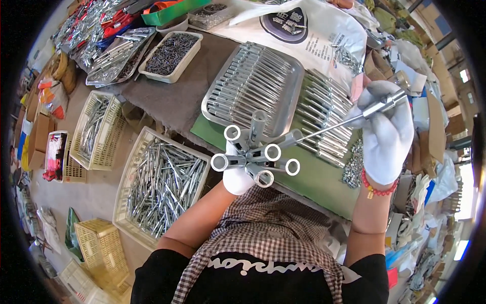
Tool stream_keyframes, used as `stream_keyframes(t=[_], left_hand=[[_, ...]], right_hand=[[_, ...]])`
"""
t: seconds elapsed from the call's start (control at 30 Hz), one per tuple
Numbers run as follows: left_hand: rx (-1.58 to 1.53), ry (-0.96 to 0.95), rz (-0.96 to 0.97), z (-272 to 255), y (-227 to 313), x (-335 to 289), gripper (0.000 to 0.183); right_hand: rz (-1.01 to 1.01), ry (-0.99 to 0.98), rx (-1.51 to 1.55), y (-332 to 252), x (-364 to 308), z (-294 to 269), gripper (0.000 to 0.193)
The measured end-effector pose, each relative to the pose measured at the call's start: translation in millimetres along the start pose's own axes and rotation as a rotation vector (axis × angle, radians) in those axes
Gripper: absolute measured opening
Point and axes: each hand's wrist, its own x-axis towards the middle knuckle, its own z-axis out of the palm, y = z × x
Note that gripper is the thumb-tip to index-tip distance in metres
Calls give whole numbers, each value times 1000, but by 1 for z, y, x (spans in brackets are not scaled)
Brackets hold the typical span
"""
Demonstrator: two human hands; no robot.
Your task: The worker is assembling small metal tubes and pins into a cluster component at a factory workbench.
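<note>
Metal rod (pixel 375 108) in right grip (pixel 386 133) slants, tip pointing lower-left.

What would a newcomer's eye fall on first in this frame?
Probably the splayed cluster of metal tubes in the gloved left hand, at centre. Next, the slim-shafted metal piece in the gloved right hand, slanting toward them. Beyond, a tray holds rows of shiny rods.

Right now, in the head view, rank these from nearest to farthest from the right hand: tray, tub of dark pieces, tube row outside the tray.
1. Tube row: just left of the right hand.
2. Tray: left of the row.
3. Tub: farther left, past the tray.
</note>
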Motion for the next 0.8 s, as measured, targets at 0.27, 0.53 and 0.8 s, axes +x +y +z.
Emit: stream_keyframes(t=[0.27, 0.53, 0.8], left_hand=[[-323, 8, 225, -3, 18, -1, 44], [-119, -34, 2, 2, -3, -2, 38], [-197, -7, 87, -7, 13, -4, 35]], right_hand=[[-83, 111, -110, 7, -5, 3, 32], [-114, -272, -498, 37, -13, 10, 31], [-227, -402, -641, 34, -6, 11, 30]])
